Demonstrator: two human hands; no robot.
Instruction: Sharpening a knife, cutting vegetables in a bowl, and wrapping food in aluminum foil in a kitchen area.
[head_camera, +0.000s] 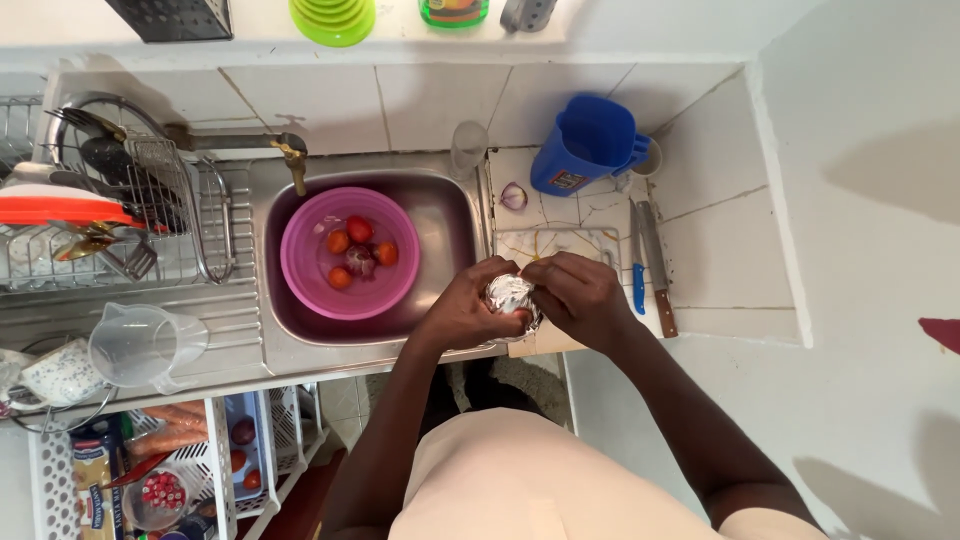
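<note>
Both hands meet over the sink's right edge, wrapped around a crumpled ball of silver foil (508, 294). My left hand (462, 312) cups it from the left and below. From the right, my right hand (578, 296) pinches the foil's top with its fingertips. What the foil covers is hidden. Under the hands lies a pale cutting board (560, 244) on the tiled counter.
A pink bowl (348, 252) with several tomatoes sits in the steel sink (448, 225) under a brass tap (292, 158). Two knives (647, 262) lie right of the board. A blue jug (585, 142), half an onion (513, 196), a glass (468, 148), a dish rack (100, 215) and a clear jug (140, 345) surround it.
</note>
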